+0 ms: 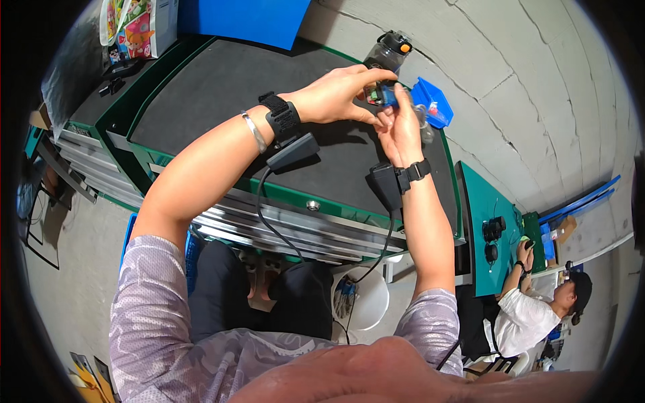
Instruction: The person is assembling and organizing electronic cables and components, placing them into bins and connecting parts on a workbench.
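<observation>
My left hand [339, 95] reaches in from the left over the dark mat, its fingers and thumb curved round a small part with blue, green and clear areas [385, 97]. From the other side, my right hand [402, 133] grips the same part, with its fingertips close to those of the left. Fingers cover much of the part, so its exact kind cannot be told. Just right of my right hand is a clear, rounded plastic-looking thing [423, 115], partly hidden. A blue open bin [432, 101] with small pieces in it stands beside the hands.
A clear bottle with a black and orange lid [392, 48] stands behind my hands. The dark mat [222, 87] lies on a green-edged workbench. A blue panel [248, 20] rises at the back. Cables hang from both wrists. At right, another person [531, 319] works at a green table [480, 235].
</observation>
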Tool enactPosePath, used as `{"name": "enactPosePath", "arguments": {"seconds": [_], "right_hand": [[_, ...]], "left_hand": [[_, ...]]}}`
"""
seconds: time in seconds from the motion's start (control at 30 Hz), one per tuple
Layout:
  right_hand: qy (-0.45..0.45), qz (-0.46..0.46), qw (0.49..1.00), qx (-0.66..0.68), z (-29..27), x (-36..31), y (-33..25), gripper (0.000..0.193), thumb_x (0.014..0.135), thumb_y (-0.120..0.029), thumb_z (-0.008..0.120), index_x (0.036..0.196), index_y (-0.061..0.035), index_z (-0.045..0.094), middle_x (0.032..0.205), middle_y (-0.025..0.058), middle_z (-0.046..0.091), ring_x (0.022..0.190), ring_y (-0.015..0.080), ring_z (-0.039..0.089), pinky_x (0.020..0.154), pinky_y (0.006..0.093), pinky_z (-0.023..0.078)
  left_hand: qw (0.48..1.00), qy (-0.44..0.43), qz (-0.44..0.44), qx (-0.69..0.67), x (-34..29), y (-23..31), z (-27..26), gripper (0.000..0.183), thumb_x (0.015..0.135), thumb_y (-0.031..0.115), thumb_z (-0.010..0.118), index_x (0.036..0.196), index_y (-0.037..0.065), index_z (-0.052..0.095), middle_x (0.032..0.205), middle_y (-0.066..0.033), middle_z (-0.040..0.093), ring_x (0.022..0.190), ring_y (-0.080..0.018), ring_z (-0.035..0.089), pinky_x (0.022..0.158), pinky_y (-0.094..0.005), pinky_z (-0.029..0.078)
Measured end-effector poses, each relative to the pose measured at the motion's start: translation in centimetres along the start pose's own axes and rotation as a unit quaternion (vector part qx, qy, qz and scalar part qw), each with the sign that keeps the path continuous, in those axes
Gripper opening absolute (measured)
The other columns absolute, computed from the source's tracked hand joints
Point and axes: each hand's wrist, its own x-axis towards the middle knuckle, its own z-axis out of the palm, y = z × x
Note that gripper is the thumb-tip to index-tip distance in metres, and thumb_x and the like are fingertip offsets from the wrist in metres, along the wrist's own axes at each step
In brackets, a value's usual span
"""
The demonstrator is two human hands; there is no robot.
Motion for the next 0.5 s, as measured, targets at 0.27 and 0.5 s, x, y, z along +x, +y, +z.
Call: {"name": "enactPosePath", "arguments": {"seconds": [0.27, 0.5], "right_hand": [[-0.074, 0.043, 0.995, -0.048, 1.0, -0.6, 0.6, 0.050, 0.101, -0.055, 0.041, 0.127, -0.0125, 0.047, 0.094, 0.0050, 0.059, 0.068, 0.0104, 0.052, 0.064, 0.0253, 0.042], [-0.091, -0.055, 0.988, -0.114, 1.1, -0.6, 0.2, 0.047, 0.103, -0.045, 0.045, 0.132, -0.0087, 0.051, 0.112, 0.0047, 0.056, 0.080, 0.0106, 0.049, 0.073, 0.0259, 0.045]], "left_hand": [[0.959, 0.079, -0.230, -0.146, 0.6, -1.7, -1.2, 0.038, 0.097, 0.034, 0.061, 0.101, -0.003, 0.069, 0.079, -0.0063, 0.070, 0.063, -0.0114, 0.065, 0.060, -0.0263, 0.053], [0.862, 0.006, -0.349, -0.367, -0.2, -2.9, -1.1, 0.044, 0.100, 0.046, 0.053, 0.099, 0.004, 0.062, 0.086, -0.0094, 0.070, 0.065, -0.0068, 0.063, 0.060, -0.0207, 0.051]]}}
